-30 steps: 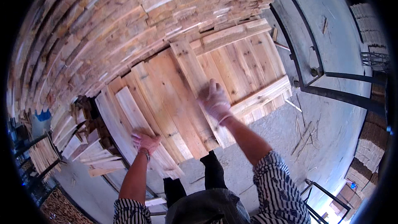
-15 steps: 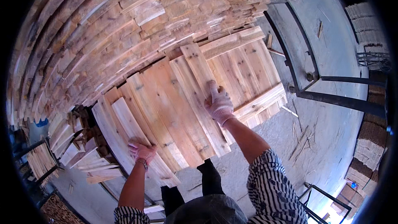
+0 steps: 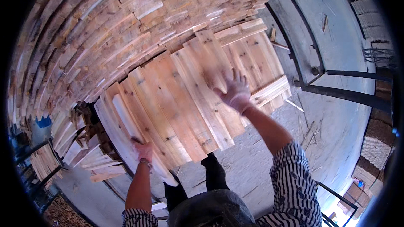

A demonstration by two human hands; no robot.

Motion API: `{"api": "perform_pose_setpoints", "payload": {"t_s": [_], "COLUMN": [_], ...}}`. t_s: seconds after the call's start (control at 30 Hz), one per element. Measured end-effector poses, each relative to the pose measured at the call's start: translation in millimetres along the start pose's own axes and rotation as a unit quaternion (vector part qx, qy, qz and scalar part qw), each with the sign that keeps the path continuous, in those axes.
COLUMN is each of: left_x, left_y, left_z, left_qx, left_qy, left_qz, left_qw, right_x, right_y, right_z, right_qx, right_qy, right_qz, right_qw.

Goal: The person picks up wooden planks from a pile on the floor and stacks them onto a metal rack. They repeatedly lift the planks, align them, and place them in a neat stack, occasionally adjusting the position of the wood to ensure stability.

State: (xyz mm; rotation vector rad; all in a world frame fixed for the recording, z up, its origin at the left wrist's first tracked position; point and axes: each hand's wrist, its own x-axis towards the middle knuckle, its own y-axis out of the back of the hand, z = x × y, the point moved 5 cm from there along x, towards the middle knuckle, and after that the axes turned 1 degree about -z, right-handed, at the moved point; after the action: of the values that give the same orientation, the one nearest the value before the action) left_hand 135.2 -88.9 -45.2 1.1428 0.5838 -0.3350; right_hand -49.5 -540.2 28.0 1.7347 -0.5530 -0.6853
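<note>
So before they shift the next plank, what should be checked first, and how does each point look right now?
1. Left hand gripping the pale plank at the near edge: ok, fingers curl over it.
2. Right hand flat on the row of planks: ok, fingers spread, though blurred.
3. Planks lying side by side: mostly ok; near ends uneven.
4. Tall stacked wood behind stable: cannot tell.
5. Concrete floor underfoot free of scraps: not ok, splinters lie about.
</note>
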Motion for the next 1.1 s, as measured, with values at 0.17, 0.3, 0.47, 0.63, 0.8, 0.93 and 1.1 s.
{"api": "perform_pose_setpoints", "payload": {"t_s": [0.17,0.3,0.47,0.63,0.8,0.93,1.1], "left_x": [-0.8,-156.9,-156.5,-107.5,-86.7,-110.4,-90.2], "left_y": [-38.5,-58.6,-29.1,10.8,-51.5,-7.5,-21.8], "left_z": [-73.0,130.5,130.2,22.0,-34.3,-57.1,-44.8], "left_qx": [-0.425,-0.611,-0.449,0.127,0.168,0.227,0.152], "left_qy": [-0.007,0.105,-0.193,-0.144,-0.095,-0.067,-0.139], "left_qz": [-0.181,-0.472,-0.334,-0.090,-0.221,-0.187,-0.168], "left_qw": [0.887,0.627,0.806,0.977,0.956,0.953,0.964], "right_x": [-106.7,-147.4,-79.4,-23.8,2.3,5.2,26.0], "right_y": [-19.1,-41.8,-44.5,-2.0,-9.5,-34.3,-41.8], "right_z": [-101.8,-144.4,-28.9,196.4,162.0,100.0,126.0], "right_qx": [0.443,0.506,0.298,-0.074,-0.173,-0.070,0.049], "right_qy": [0.055,0.049,-0.022,-0.124,-0.068,-0.179,-0.208], "right_qz": [-0.243,-0.171,-0.021,0.036,0.136,0.005,-0.067], "right_qw": [0.861,0.844,0.954,0.989,0.973,0.981,0.975]}}
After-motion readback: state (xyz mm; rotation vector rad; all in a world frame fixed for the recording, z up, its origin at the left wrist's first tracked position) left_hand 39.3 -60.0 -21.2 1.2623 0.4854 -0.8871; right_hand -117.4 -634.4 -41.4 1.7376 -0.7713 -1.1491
